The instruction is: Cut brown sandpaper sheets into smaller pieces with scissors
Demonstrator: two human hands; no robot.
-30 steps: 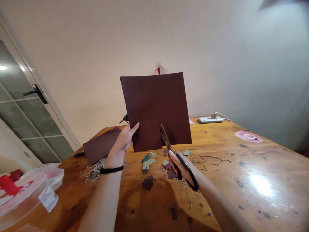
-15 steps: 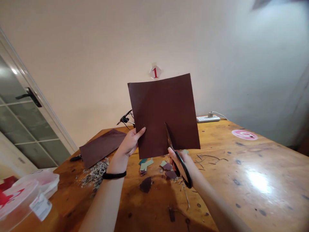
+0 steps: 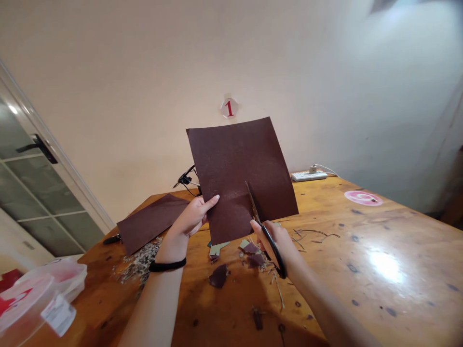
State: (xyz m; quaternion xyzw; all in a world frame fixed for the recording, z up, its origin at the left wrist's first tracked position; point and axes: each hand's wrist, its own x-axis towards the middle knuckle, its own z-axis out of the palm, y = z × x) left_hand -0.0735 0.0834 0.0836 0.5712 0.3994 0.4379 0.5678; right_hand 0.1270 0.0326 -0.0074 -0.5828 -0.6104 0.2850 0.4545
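A dark brown square sheet (image 3: 238, 159) is held up above the wooden table. My left hand (image 3: 195, 212) pinches its lower left edge, thumb on the near face and the other fingers mostly behind it. My right hand (image 3: 273, 238) is closed round the black handles of the scissors (image 3: 269, 241), whose blades reach up from the sheet's lower edge toward its middle. Beneath the sheet lie several brown scraps (image 3: 218, 276) and pale green scraps (image 3: 218, 249).
Another brown sheet (image 3: 152, 221) lies at the left beside a heap of small shreds (image 3: 142, 262). Clear plastic containers (image 3: 32, 299) stand at the far left. A white power strip (image 3: 309, 176) and a pink round sticker (image 3: 362, 198) are on the wooden table (image 3: 325, 270).
The sheet has tilted, its top right corner shifting left and slightly down and its lower left corner dropping. Both hands keep their hold; the whole view has shifted slightly.
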